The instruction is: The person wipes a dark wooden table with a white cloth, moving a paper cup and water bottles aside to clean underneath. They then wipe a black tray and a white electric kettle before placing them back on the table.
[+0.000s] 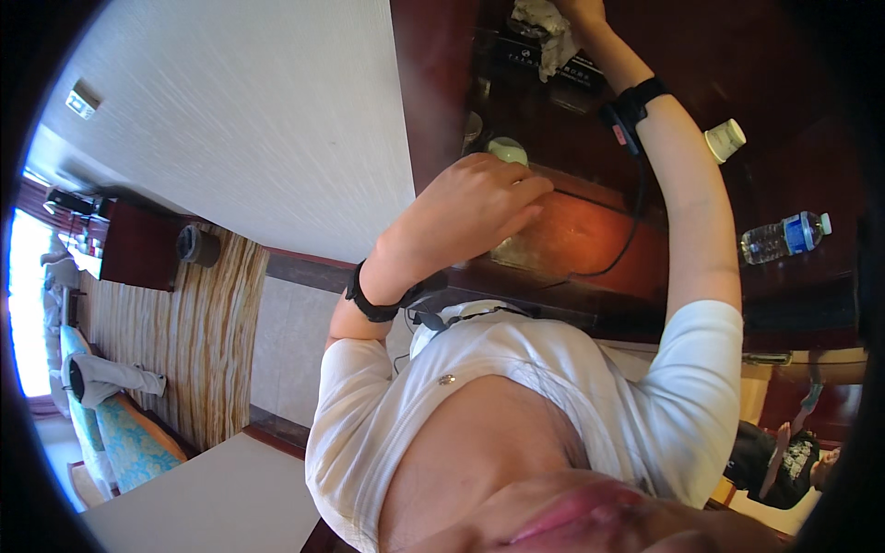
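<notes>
My left hand (484, 204), its fingers bent, is over the dark reddish-brown wooden cabinet, beside a pale green rounded cup or bowl (508, 150). Whether it grips anything is hidden by the hand itself. At the top edge my right hand (583, 10) is partly cut off, with a crumpled pale cloth or tissue (553, 41) hanging at its fingers. Part of that cloth lies against a round, glassy object (527, 27). Just below is a black sign (529, 57) bearing writing. Both wrists wear black straps, and a thin black cable (632, 235) runs below the right one.
A paper cup (725, 140) lies tipped beside my right forearm, and a plastic water bottle (785, 238) lies farther right. A pale wall (290, 117) borders the cabinet. At far left are a waste bin (198, 247) and a person's legs (117, 380); another person (781, 460) is at lower right.
</notes>
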